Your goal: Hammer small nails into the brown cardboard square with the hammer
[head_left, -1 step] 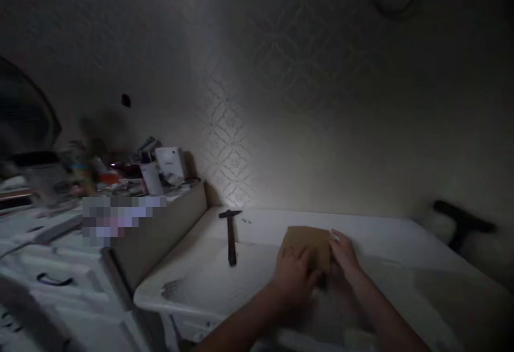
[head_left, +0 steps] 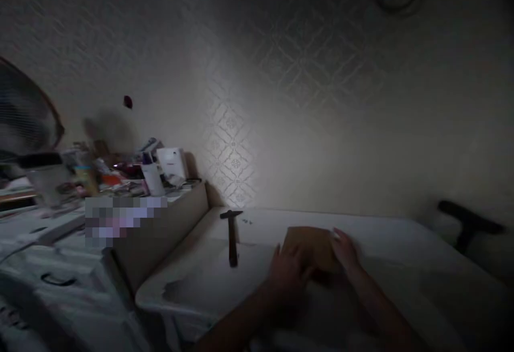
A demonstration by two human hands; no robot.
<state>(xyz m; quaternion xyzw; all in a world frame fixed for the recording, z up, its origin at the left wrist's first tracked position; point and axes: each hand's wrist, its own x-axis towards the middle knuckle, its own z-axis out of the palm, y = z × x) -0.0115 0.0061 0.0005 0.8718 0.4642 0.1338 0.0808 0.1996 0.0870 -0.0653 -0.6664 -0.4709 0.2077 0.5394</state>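
Dim light is falling across a white table [head_left: 261,229], its smooth top curving into a rounded corner at the near left. Over it, the left hand [head_left: 286,272] is spreading its fingers on the lower left of a flat, squarish brown piece [head_left: 311,238]; whether that grip is closing on it, I cannot tell. At the piece's right edge the right hand [head_left: 346,250] is clamping its grip on the upper corner. Between the two hands, the matte brown piece is tilting above the table; its material is staying unclear in the gloom.

Left of the hands, a hammer [head_left: 232,239] with a slim, dark handle is lying on the table, its narrow head pointing away. Small dark bits [head_left: 247,222] are lying beside the head. At the far right, a black T-shaped thing [head_left: 468,222] is showing beyond the table's edge.

To the left, a white drawer unit [head_left: 80,293] is displaying a curved dark pull [head_left: 58,280]. On top, a clear container [head_left: 50,181] with a dark lid, a slender white bottle [head_left: 153,178] and a boxy white carton [head_left: 171,162] are standing amid clutter; the carton is bearing a small dark mark, too tiny to read. Behind everything, wallpaper [head_left: 235,148] is showing an embossed diamond lattice with floral motifs.
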